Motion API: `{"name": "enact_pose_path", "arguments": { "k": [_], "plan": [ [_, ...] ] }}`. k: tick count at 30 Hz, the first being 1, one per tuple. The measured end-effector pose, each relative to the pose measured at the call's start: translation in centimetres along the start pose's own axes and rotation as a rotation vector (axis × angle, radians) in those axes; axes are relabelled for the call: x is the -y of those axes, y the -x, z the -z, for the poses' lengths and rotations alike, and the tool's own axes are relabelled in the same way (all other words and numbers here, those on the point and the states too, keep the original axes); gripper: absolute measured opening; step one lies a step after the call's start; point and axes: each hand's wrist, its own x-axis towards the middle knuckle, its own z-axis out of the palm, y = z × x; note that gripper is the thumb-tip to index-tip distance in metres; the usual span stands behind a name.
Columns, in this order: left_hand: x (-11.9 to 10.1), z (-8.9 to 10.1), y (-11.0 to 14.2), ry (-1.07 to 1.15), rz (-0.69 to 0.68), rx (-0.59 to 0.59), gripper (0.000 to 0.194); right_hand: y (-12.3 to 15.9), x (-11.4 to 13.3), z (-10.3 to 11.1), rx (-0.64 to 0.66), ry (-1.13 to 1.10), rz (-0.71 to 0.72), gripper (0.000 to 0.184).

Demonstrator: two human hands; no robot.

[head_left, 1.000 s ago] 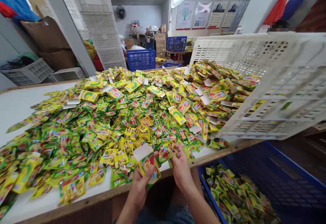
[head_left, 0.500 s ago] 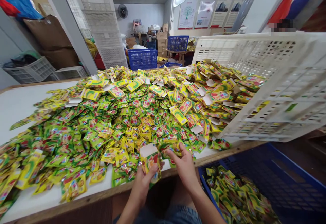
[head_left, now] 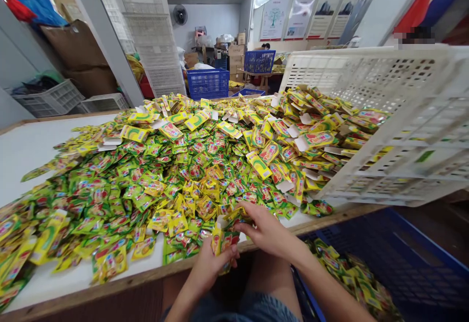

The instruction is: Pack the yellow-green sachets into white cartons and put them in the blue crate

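Observation:
My left hand (head_left: 214,263) is closed round a small yellow-green carton (head_left: 223,240) at the table's near edge, its white top flap open. My right hand (head_left: 264,230) pinches a bunch of small sachets (head_left: 238,214) right at the carton's open mouth. A big heap of green and yellow sachets (head_left: 164,175) covers the white table (head_left: 25,151) in front of both hands. Flat and folded cartons (head_left: 258,163) of the same kind lie across the far half of the heap.
A white plastic crate (head_left: 395,131) lies tipped on its side at the right, cartons spilling from it. A blue crate (head_left: 384,268) with filled packs stands below the table edge on my right. Stacked white and blue crates, boxes and a fan stand behind.
My right hand picked sachets off the heap and brought them left to the carton's mouth. My left hand turned the carton and lowered it a little towards me.

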Motion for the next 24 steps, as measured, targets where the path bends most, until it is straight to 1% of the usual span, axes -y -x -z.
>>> {"name": "enact_pose_path", "arguments": {
  "k": [2,5,6,8,10,12,14,17,21,22,24],
  "plan": [
    [0.1,-0.1,0.1,-0.011,-0.009,0.021,0.041,-0.1,0.2,0.7,0.059,0.061,-0.037,0.007],
    [0.1,-0.2,0.1,-0.034,-0.020,0.036,0.038,-0.2,0.3,1.1,0.031,0.149,-0.090,0.006],
    [0.1,-0.2,0.1,-0.036,-0.020,0.039,0.038,-0.2,0.4,1.1,0.018,0.164,-0.077,0.007],
    [0.1,0.0,0.1,-0.024,-0.012,0.047,0.038,0.0,0.5,1.0,0.025,0.151,-0.001,0.010],
    [0.1,0.1,0.1,-0.004,-0.009,0.055,0.038,0.2,0.7,1.0,0.064,0.099,0.085,0.015],
    [-0.1,0.3,0.1,0.012,-0.003,0.068,0.036,0.3,0.8,1.2,0.118,0.045,0.131,0.019],
    [-0.1,0.3,0.2,0.022,0.019,0.088,0.035,0.2,1.0,1.6,0.161,0.017,0.136,0.020],
    [0.0,0.2,0.3,0.034,0.053,0.132,0.035,-0.2,1.0,1.9,0.174,0.022,0.128,0.016],
    [0.3,0.0,0.4,0.063,0.054,0.187,0.034,-0.7,1.0,1.8,0.237,-0.020,0.168,0.016],
    [0.3,0.0,0.3,0.074,0.059,0.185,0.035,-0.7,1.0,1.5,0.242,-0.041,0.173,0.017],
    [0.1,0.1,0.2,0.095,0.063,0.158,0.036,-0.7,0.9,1.0,0.188,-0.076,0.155,0.015]
  ]
}}
